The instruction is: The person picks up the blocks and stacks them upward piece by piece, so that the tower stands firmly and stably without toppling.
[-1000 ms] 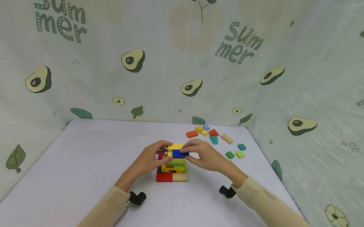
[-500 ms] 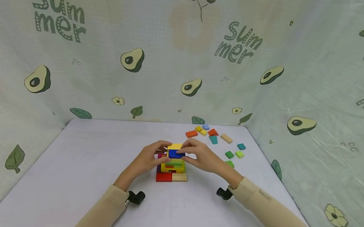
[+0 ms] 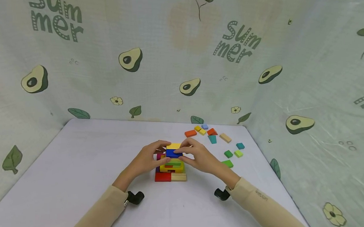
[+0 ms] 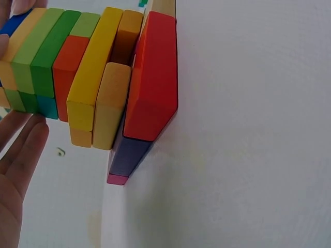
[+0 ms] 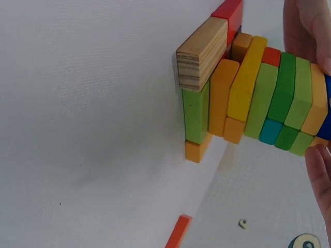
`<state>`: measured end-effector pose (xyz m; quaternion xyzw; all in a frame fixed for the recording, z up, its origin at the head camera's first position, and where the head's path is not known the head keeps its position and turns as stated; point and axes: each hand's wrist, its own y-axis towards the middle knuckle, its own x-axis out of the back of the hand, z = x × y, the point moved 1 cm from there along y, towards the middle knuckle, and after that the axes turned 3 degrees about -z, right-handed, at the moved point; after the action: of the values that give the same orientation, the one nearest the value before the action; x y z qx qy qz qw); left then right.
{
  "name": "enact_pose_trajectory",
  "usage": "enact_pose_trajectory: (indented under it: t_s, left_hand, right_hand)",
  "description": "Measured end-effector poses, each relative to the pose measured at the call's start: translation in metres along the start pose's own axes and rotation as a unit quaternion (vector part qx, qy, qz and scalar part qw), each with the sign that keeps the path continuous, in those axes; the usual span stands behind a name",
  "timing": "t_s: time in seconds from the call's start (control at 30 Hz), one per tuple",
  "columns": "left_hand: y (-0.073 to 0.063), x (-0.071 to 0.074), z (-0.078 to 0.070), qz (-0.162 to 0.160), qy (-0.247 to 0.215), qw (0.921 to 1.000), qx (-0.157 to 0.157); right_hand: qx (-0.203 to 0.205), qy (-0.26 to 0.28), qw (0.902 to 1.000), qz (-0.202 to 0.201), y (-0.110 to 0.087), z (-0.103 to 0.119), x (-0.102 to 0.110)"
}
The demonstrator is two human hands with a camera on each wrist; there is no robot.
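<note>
A layered tower of coloured wooden blocks (image 3: 173,168) stands on a low base of flat blocks, with a red block (image 3: 162,177) and a plain wood block (image 3: 178,177) at its front. On top lies a blue block (image 3: 174,154), in front of a yellow block (image 3: 173,146). My left hand (image 3: 148,158) spans the upper left side of the tower, thumb at the front, fingers behind. From the right, my right hand (image 3: 200,156) holds the blue block, thumb at its right end and a finger on its upper face. In the left wrist view, green blocks (image 4: 50,67) form middle layers.
Loose blocks lie at the back right of the white table (image 3: 95,154), among them an orange block (image 3: 190,133), a teal block (image 3: 212,139) and a wood block (image 3: 225,137). A green block (image 3: 228,163) lies near my right forearm. Patterned cloth (image 3: 154,36) hangs behind.
My right hand has moved the blue block left on the tower's top, lining it up over the layers. The left hand has stayed almost still. A green block by the right forearm has come into view.
</note>
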<state>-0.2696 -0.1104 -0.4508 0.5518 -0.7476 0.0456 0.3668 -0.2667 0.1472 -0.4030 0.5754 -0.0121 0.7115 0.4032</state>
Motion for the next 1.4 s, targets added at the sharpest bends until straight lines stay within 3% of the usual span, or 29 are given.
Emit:
enact_pose_trajectory:
  t_s: [0.2, 0.3, 0.53, 0.67, 0.83, 1.03, 1.4]
  left_hand:
    - [-0.001, -0.001, 0.000, -0.002, 0.000, 1.0000, 0.003]
    - [0.000, -0.001, -0.002, 0.001, -0.004, 0.9999, 0.015]
    - [0.000, -0.001, -0.003, -0.001, 0.007, 0.9995, 0.030]
    - [-0.001, -0.001, -0.003, -0.008, 0.013, 0.9995, 0.027]
    - [-0.002, -0.003, -0.002, -0.012, 0.018, 0.9996, 0.017]
    - [-0.001, -0.001, -0.002, -0.011, 0.019, 0.9997, 0.013]
    - [-0.001, -0.001, -0.001, -0.016, 0.022, 0.9996, -0.003]
  right_hand:
    - [-0.020, 0.010, 0.9997, 0.002, -0.004, -0.003, 0.005]
    - [-0.042, 0.021, 0.9987, -0.018, -0.012, -0.013, 0.016]
    - [-0.120, -0.030, 0.9904, -0.062, -0.038, -0.076, 0.046]
    - [-0.186, -0.051, 0.9806, -0.036, -0.059, -0.118, 0.057]
    - [-0.266, -0.079, 0.9604, 0.025, -0.088, -0.149, 0.063]
    - [-0.299, -0.098, 0.9470, 0.064, -0.105, -0.161, 0.061]
    - [-0.301, -0.100, 0.9454, 0.076, -0.108, -0.158, 0.056]
